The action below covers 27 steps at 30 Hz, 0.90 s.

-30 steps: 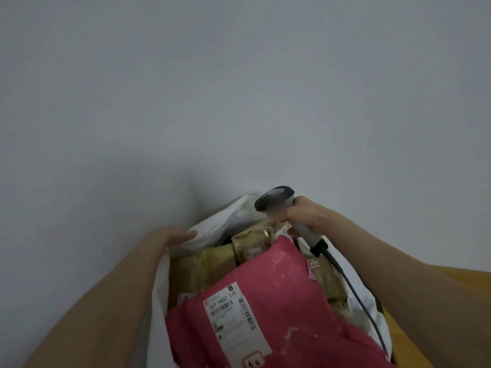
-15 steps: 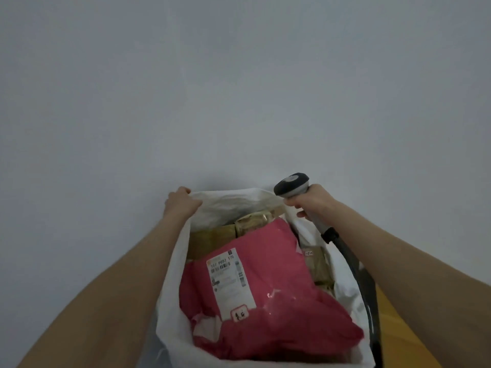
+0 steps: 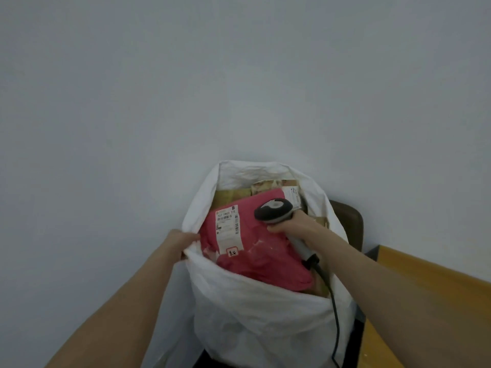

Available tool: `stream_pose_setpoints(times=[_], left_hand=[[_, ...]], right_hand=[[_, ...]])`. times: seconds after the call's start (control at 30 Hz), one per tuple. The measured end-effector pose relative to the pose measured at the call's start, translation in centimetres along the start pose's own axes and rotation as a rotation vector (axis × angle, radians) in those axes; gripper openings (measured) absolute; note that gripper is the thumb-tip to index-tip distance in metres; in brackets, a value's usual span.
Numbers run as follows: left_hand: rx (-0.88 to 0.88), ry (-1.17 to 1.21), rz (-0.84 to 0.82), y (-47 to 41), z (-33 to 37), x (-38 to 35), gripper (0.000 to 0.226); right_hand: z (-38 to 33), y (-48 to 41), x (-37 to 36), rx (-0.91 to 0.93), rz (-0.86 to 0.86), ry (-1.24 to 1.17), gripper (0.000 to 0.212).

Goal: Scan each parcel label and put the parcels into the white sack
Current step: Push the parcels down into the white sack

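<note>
The white sack (image 3: 265, 312) stands open against the wall, full of parcels. On top lies a pink parcel (image 3: 260, 251) with a white label (image 3: 227, 229) facing up. Brown parcels (image 3: 231, 194) show behind it at the sack's far side. My left hand (image 3: 183, 239) grips the sack's left rim. My right hand (image 3: 292, 225) holds a grey barcode scanner (image 3: 273, 209) by its handle, its head over the pink parcel just right of the label. The scanner's black cable (image 3: 333, 309) runs down over the sack's right side.
A plain pale wall (image 3: 239, 75) fills most of the view. A dark chair back (image 3: 350, 224) stands behind the sack on the right. A wooden table (image 3: 425, 293) reaches in from the lower right. The sack sits on a dark surface (image 3: 202, 361).
The view has pulled back and the sack now sits lower and farther away. My left hand slid from the far rim to the left rim. The scanner came down over the pink parcel.
</note>
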<state>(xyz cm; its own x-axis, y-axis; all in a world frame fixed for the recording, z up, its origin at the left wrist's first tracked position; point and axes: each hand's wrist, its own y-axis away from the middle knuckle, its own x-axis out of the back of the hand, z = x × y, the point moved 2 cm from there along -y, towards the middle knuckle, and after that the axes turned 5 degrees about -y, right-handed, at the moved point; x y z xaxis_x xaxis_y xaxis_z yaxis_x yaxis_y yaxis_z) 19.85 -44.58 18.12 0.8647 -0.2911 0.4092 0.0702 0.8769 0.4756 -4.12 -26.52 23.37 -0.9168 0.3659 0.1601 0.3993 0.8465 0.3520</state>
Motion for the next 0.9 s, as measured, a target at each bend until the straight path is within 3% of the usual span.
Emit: stream_pose_setpoints(times=[0.07,0.13,0.23,0.3,0.4,0.5,0.6,0.67,0.73,0.8,0.9], left_hand=[[-0.134,0.108,0.158,0.1,1.8,1.4,0.023],[-0.257,0.096,0.283,0.6,3.6,2.5,0.025],[-0.453,-0.307,0.394,3.9,5.0,0.9,0.045],[-0.725,-0.557,0.41,7.0,5.0,-2.0,0.034],[-1.109,-0.806,0.221,11.0,2.7,-7.3,0.017],[-1.448,-0.96,0.068,14.0,0.0,-11.3,0.037],[-1.667,-1.263,-0.189,15.8,-3.1,-14.2,0.056],[-1.791,-1.454,-0.185,16.0,-5.3,-15.4,0.061],[-1.861,-1.414,-0.12,15.8,-6.1,-16.1,0.042],[-1.833,-1.196,-0.008,16.0,-4.2,-16.3,0.018],[-1.627,-0.783,0.145,16.9,1.2,-15.3,0.021]], right_hand=[[-0.2,0.1,-1.1,0.006,-0.039,0.004,0.032],[-0.4,0.3,-1.6,0.018,-0.017,0.047,0.036],[-0.4,1.0,-0.8,0.047,0.117,0.086,0.038],[-0.2,2.2,0.3,0.062,0.201,0.096,0.031],[0.7,4.0,2.1,0.044,0.261,0.028,0.012],[2.5,5.1,3.3,-0.001,0.304,0.005,0.015],[4.2,6.2,4.5,-0.07,0.355,0.004,0.024],[5.3,6.7,5.3,-0.103,0.364,-0.072,0.031],[6.4,7.2,6.3,-0.133,0.403,-0.144,0.033],[7.2,7.7,7.1,-0.146,0.449,-0.161,0.031],[8.7,8.2,8.1,-0.15,0.529,-0.157,0.038]])
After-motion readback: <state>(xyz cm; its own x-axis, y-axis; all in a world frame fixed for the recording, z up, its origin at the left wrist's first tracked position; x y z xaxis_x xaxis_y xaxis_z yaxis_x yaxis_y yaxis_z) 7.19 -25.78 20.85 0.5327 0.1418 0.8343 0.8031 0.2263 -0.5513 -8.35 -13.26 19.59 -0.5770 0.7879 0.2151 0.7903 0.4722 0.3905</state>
